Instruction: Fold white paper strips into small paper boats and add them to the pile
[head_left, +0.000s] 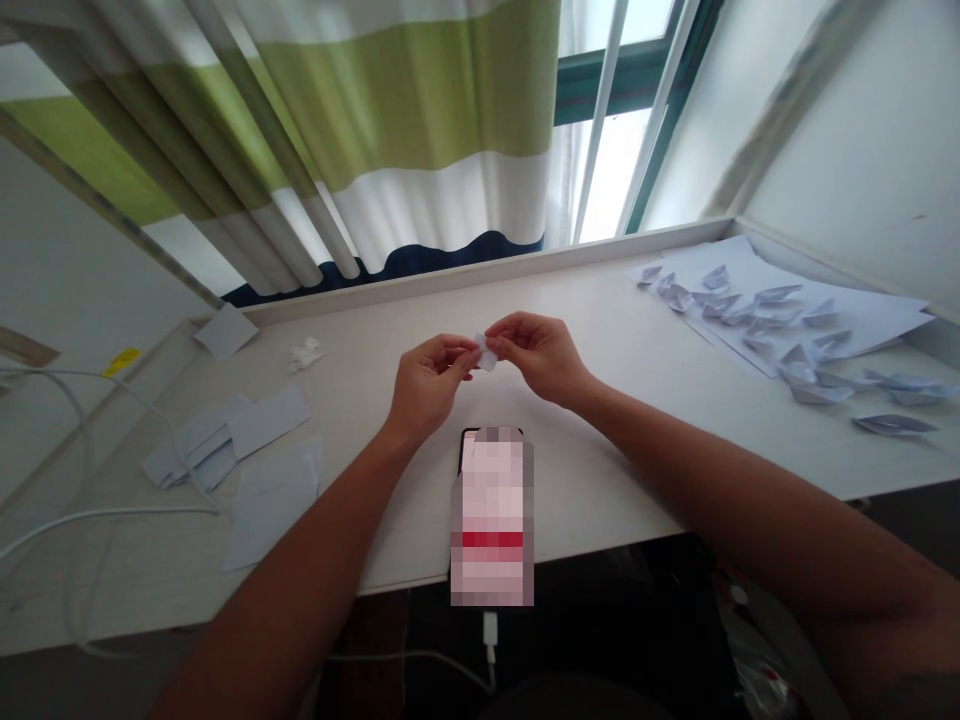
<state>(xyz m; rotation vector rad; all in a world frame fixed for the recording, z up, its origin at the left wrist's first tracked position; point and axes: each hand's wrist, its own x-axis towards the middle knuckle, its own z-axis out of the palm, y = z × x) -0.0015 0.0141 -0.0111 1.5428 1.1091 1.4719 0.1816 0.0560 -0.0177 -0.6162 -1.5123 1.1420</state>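
My left hand [430, 378] and my right hand [541, 355] meet above the middle of the white desk [600, 470]. Both pinch a small folded piece of white paper [486, 352] between their fingertips, holding it a little above the desk top. A phone [491, 515] lies flat on the desk just below my hands, near the front edge, with a white cable plugged into its near end.
Several small folded paper boats [780, 325] lie on white sheets at the right. Cut paper slips [225, 440] lie at the left, with a crumpled scrap [306, 353] and a white cable [97, 515]. A striped curtain [360, 130] and a window stand behind the desk.
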